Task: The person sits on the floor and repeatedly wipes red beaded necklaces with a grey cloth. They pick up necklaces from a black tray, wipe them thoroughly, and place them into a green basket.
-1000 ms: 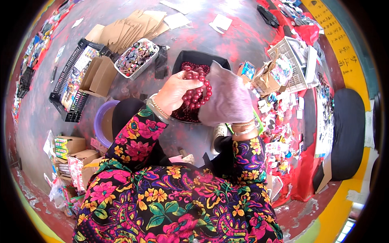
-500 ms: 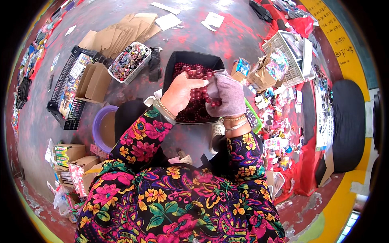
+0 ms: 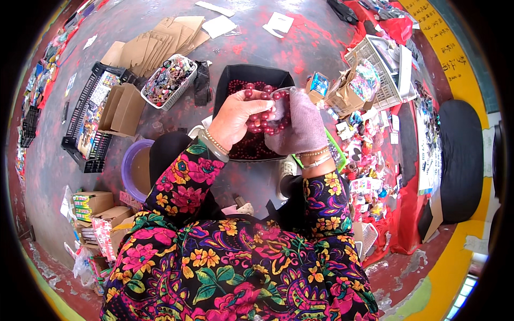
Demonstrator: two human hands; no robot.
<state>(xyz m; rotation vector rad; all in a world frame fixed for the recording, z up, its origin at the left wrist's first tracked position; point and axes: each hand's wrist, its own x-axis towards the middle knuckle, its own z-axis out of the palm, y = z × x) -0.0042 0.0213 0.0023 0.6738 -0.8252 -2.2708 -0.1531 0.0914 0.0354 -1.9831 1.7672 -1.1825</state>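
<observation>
Dark red bead bracelets (image 3: 263,128) hang between my two hands, over a black box (image 3: 231,71). My left hand (image 3: 229,119) is bare and pinches the beads between thumb and fingers. A lavender-grey cloth or glove covers my right hand (image 3: 302,125), which is closed round the other side of the beads; its fingers are hidden under the fabric. More red beads (image 3: 239,87) fill the box below, partly screened by my hands.
To the left stand a white basket (image 3: 170,96) of small trinkets, a black crate (image 3: 92,160), a cardboard box (image 3: 124,112) and a purple basin (image 3: 128,168). On the right are small packages (image 3: 369,160), an open carton (image 3: 342,101) and a green tray (image 3: 336,147).
Both hands stay on the beads. The right hand has turned and shifted slightly, and the bead loops now sit differently between the hands. The view has moved a little.
</observation>
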